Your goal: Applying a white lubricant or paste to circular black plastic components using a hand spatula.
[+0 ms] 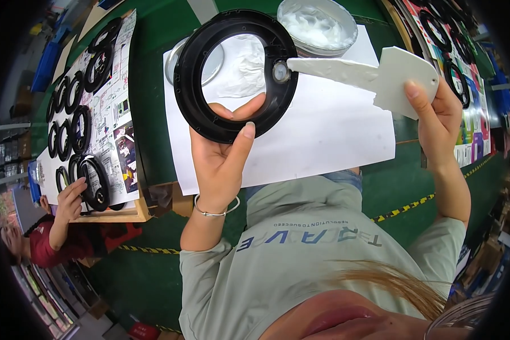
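Observation:
My left hand (216, 156) grips a black plastic ring (190, 73) at its lower edge, with the thumb in front and fingers through the opening. The ring is raised and faces me. On its right side sits a small round recess (280, 71) with something whitish or clear in it. My right hand (441, 122) pinches the wide end of a flat white spatula (405, 79), whose long blade points left. The blade's narrow tip is at the recess, and white paste seems to coat the blade. Beyond the ring stands a round clear tub (326, 53) of white paste (317, 24).
White paper (334, 127) covers the green table (153, 113) before me. A crumpled white tissue (243, 65) and a clear round lid (214, 71) lie behind the ring. Several black rings (80, 127) lie on the left board, where another person's hand (71, 198) touches one. More rings (436, 31) lie at right.

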{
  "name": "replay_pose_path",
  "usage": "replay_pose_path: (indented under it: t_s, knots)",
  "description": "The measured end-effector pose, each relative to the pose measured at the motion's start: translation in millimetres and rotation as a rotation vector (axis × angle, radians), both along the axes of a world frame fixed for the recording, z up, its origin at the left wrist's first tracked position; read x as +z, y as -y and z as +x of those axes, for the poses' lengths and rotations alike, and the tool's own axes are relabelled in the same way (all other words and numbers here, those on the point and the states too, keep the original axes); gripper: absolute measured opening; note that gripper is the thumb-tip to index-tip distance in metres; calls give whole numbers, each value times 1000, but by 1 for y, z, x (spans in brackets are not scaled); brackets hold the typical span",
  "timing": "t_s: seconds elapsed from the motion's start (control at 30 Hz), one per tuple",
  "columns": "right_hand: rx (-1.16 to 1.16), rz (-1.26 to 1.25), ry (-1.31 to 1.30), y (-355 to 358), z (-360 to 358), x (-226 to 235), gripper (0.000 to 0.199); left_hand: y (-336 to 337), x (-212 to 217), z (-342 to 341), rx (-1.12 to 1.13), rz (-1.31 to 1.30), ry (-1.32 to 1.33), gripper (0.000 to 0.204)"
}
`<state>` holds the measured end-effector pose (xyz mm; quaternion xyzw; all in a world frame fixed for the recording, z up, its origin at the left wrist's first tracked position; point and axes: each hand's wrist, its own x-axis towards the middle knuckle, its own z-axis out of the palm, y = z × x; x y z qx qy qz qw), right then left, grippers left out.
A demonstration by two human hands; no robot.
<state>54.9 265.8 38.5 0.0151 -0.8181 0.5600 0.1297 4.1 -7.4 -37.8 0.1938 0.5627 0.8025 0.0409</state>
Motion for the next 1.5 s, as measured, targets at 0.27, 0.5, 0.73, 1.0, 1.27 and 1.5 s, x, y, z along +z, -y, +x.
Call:
replay_pose_path:
  t_s: [0.27, 0.5, 0.73, 1.0, 1.27, 1.5]
  knots:
    - [55, -59, 95, 1, -6, -3, 31, 1, 1, -2, -11, 11, 6, 27]
    - [7, -208, 156, 9, -12, -18, 33, 1, 0, -1, -12, 12, 30, 26]
    - [-80, -584, 160, 5, -20, -31, 35, 5, 2, -3, -33, 129, 230, 25]
    - [-215, 703, -253, -28, -26, -27, 22, 10, 2, -4, -62, 238, 348, 24]
    - [151, 1433, -612, -21, 11, -25, 20, 13, 1, -5, -56, 233, 358, 25]
    - [-45, 963, -599, -36, 32, -13, 21, 4, 2, -4, -78, 246, 349, 26]
